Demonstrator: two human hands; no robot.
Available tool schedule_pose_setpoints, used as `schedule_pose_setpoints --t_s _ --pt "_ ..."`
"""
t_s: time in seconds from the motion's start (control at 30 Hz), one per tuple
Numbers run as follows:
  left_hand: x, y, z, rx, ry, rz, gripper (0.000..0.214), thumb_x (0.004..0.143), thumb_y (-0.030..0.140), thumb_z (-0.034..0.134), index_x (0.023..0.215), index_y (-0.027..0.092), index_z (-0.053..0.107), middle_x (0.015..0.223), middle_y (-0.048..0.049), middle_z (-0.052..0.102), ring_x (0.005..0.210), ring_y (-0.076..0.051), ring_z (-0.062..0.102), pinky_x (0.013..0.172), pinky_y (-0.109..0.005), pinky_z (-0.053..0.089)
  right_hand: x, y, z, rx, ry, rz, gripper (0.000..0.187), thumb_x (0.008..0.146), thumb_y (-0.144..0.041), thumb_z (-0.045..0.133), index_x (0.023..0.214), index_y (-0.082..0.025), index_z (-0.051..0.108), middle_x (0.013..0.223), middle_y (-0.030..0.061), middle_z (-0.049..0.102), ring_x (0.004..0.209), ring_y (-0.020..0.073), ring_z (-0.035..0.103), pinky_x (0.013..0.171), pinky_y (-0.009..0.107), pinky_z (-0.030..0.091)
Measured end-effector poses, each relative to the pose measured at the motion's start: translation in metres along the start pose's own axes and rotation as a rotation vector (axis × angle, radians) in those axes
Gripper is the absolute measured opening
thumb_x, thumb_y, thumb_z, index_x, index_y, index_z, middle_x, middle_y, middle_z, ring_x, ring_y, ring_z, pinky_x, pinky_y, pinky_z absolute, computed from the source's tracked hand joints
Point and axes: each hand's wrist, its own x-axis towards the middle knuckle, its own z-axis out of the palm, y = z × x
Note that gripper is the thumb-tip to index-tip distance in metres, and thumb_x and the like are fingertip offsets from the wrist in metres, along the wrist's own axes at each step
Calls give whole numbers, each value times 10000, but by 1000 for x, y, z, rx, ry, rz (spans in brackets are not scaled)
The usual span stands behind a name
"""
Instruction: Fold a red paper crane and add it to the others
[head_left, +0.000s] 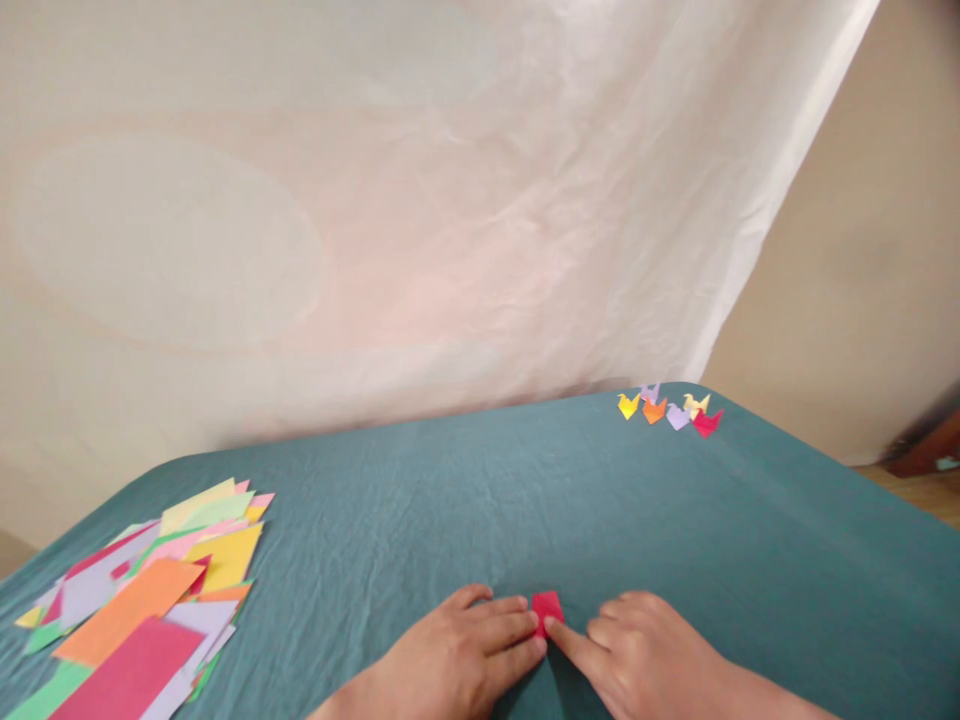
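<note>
A small folded piece of red paper [548, 604] lies on the teal cloth near the front edge, between my two hands. My left hand [469, 645] rests palm down, fingers stretched out, with its fingertips pressing the paper's left side. From the other side, my right hand [641, 645] reaches in with its index finger extended onto the lower part of the paper, while its other fingers curl back. Fingertips cover some of the paper's lower edge, and the thumb of my right hand is hidden.
A loose pile of coloured paper pieces [150, 610] spreads over the left of the cloth-covered table [390, 510]. Several small folded paper birds [654, 411] stand at the back right corner. Behind the table hangs a pale sheet [450, 220].
</note>
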Motion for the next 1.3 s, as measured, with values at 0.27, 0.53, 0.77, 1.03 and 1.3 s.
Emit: schedule_pose_setpoints --t_s 0.27,0.53,0.77,1.03,1.3 --pt "2 -2 -3 0 -34 27 502 870 124 529 1349 220 416 1338 -73 543 1244 -221 480 1050 -370 373 0 -2 4 -51 15 -11 301 760 -194 582 1056 -183 630 628 -15 690 513 165 629 486 312 331" --pt "3 0 -4 14 -54 13 503 869 134 530 1353 213 413 1355 -87 523 1250 -230 473 1056 -381 366 0 -2 6 -66 19 -21 342 733 -193 590 1072 -172 626 626 -15 693 498 162 626 475 310 327" --pt "1 1 -12 -141 -43 0 558 827 75 525 1348 248 421 1336 -79 543 1227 -233 497 1053 -402 359 1 -2 4 -55 -2 -15 329 743 -202 584 1068 -173 628 638 -11 694 508 163 626 473 314 319" --pt "-2 -4 -10 -278 86 38 573 839 14 439 1346 281 432 1283 -54 582 1196 -187 515 1025 -357 365 1 -4 -1 -41 -57 -3 354 757 -176 577 1109 -158 604 692 6 706 562 164 635 515 315 331" --pt "-1 -2 -13 -225 62 41 510 866 61 466 1335 261 453 1275 -64 588 1211 -192 502 1039 -358 345 0 -4 -2 -22 -57 1 372 758 -181 558 1127 -148 589 701 19 705 570 171 629 535 318 327"
